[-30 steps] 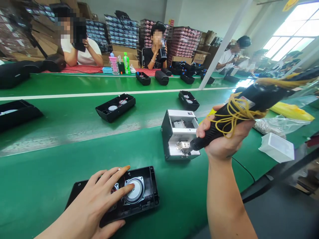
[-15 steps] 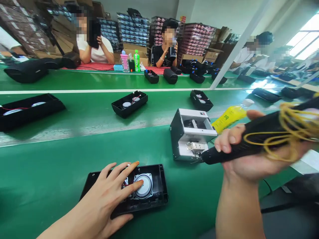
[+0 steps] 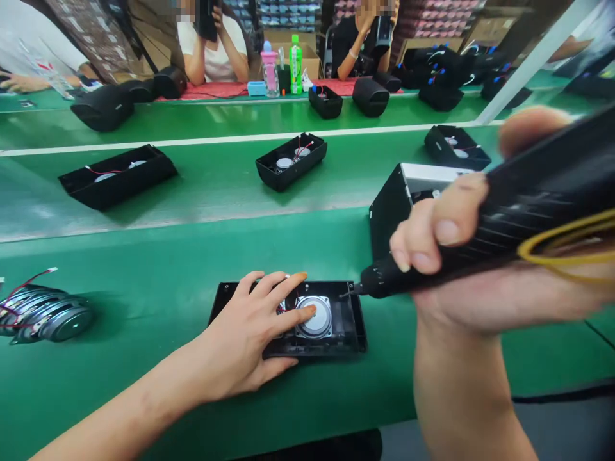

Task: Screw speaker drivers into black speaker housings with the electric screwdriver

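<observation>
My left hand [image 3: 254, 320] lies spread over a black speaker housing [image 3: 346, 333], its fingers apart. The thumb is along the near edge, and one fingertip touches the round speaker driver [image 3: 319, 318] inside. A second driver is mostly hidden under the hand. My right hand [image 3: 456, 269] is closed around a black electric screwdriver [image 3: 519, 198] with a yellow band or cord looped on it. The screwdriver is tilted, its bit over the housing's far right corner. Whether the tip touches a screw, I cannot tell.
Behind my right hand stands a box-shaped machine [image 3: 389, 211], partly covered. Several loose drivers [image 3: 48, 314] lie at left. Open housings [image 3: 291, 163] with drivers sit on the strip beyond. Across it are a green bottle [image 3: 295, 67], a pink bottle [image 3: 270, 73] and people holding dark objects.
The screwdriver bit has gone from in front of the machine to the housing's far right corner. My view has shifted left and down. My left hand remains on the housing.
</observation>
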A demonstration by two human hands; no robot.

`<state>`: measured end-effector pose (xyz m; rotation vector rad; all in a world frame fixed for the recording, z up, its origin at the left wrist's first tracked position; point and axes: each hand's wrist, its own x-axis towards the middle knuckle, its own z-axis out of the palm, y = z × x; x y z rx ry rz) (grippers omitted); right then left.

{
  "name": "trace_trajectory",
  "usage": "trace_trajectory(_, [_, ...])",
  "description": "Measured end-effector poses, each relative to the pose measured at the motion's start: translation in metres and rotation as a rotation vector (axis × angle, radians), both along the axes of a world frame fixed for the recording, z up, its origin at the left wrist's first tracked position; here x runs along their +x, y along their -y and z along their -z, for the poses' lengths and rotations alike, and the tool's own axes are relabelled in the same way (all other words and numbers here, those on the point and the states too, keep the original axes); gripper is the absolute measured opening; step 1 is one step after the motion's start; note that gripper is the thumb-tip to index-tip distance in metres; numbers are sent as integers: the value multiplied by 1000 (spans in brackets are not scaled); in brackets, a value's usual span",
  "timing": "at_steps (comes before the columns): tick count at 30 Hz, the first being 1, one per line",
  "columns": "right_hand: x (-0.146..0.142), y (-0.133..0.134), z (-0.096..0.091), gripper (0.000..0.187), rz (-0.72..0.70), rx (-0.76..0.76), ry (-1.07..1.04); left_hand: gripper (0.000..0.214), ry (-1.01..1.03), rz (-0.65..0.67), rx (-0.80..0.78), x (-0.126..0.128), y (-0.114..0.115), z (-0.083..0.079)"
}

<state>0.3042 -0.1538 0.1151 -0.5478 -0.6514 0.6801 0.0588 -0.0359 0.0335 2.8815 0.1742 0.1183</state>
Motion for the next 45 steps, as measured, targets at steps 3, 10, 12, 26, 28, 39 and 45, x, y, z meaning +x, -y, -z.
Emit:
trace_trajectory(3, [-11, -16, 8, 51, 151, -94, 220, 62, 3, 9, -1, 2, 0, -2])
trace_trajectory(10, [-21, -32, 25, 53, 120, -142, 183, 60, -29, 8, 6, 5, -1, -5])
trace_trajectory(12, [-20, -33, 31, 54, 98, -172, 194, 59, -37, 8, 9, 5, -1, -5])
trace_trajectory(26, [-8, -43, 51, 71, 30, -144, 219, 57, -39, 12, 11, 6, -3, -5])
trace_trajectory(28, [-7, -44, 52, 73, 11, -153, 215, 56, -49, 8, 13, 6, -2, -6])
trace_trajectory(39, [-8, -43, 54, 63, 13, -131, 217, 57, -27, 21, 23, 5, -4, -5])
trace_trajectory(45, [-12, -45, 55, 68, -25, -135, 185, 55, -36, 33, 41, 6, -4, -5])
